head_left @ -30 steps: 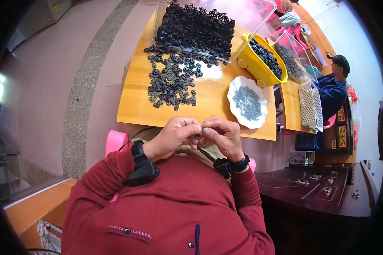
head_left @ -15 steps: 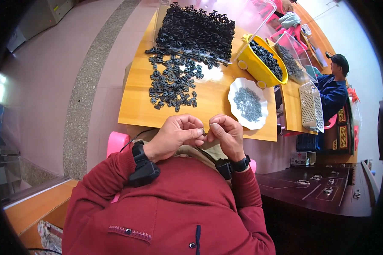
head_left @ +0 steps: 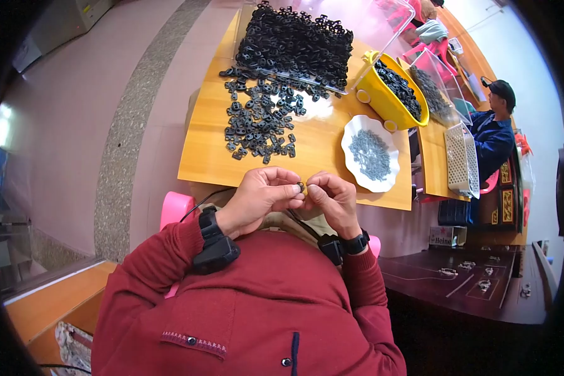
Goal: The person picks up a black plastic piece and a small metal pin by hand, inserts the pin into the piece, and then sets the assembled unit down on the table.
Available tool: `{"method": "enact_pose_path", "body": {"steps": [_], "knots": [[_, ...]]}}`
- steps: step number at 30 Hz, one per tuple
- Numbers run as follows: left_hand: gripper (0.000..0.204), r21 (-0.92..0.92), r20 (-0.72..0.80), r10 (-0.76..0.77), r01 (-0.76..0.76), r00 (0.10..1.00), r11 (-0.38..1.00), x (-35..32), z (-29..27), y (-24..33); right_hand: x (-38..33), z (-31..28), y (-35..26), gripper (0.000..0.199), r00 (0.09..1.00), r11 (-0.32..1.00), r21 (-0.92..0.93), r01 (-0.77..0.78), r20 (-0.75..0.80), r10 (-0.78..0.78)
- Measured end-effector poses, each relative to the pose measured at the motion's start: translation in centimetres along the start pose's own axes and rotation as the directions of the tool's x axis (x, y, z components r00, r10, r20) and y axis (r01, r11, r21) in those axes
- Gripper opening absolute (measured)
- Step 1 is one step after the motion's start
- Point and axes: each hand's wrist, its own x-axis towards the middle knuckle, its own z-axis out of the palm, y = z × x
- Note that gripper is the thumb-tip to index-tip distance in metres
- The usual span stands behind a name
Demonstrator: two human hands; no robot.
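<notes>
My left hand pinches a small black plastic part between thumb and fingertips, just in front of the table's near edge. Right beside it, my right hand is closed in a pinch, its fingertips almost touching the part. Whatever those right fingers hold is too small to make out. Beyond my hands, a loose pile of similar black parts lies on the wooden table. To the right stands a white wavy-edged plate heaped with tiny grey pieces.
At the table's far side is a clear bin full of black parts. A yellow tub of dark parts stands beside it. Farther right are a white perforated basket and a seated person in a dark blue top. A pink stool shows beneath me.
My view has shifted a little, moving the table slightly right in the picture. The black part now shows more clearly at my left fingertips, and the right fingers have turned slightly beside it.
</notes>
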Motion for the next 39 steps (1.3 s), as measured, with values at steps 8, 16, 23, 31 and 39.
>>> {"method": "enact_pose_path", "body": {"steps": [8,16,23,31,39], "knots": [[0.018,-0.019,-0.031,-0.019,0.019,0.999,1.0,0.09,-0.08,-0.03,0.05,0.24,0.02,0.009,1.0,0.998,-0.053,-0.017,-0.011,0.016],[0.017,-0.021,-0.044,-0.016,0.015,0.999,1.0,0.2,-0.15,-0.19,0.05,0.18,0.23,0.007,0.999,0.998,-0.047,-0.03,-0.012,0.03],[0.017,-0.018,-0.053,-0.015,0.014,0.998,1.0,0.22,-0.24,-0.23,0.01,0.17,0.52,0.008,1.0,0.999,-0.049,-0.02,0.004,0.021],[0.017,-0.014,-0.082,-0.005,0.004,0.997,1.0,0.01,0.0,-0.24,0.02,0.3,0.43,0.011,1.0,1.0,-0.013,-0.02,-0.022,0.02],[0.018,-0.002,-0.094,-0.006,0.006,0.996,1.0,-0.05,0.04,-0.16,0.03,0.23,0.49,0.01,0.999,0.999,-0.003,-0.037,-0.018,0.037]]}}
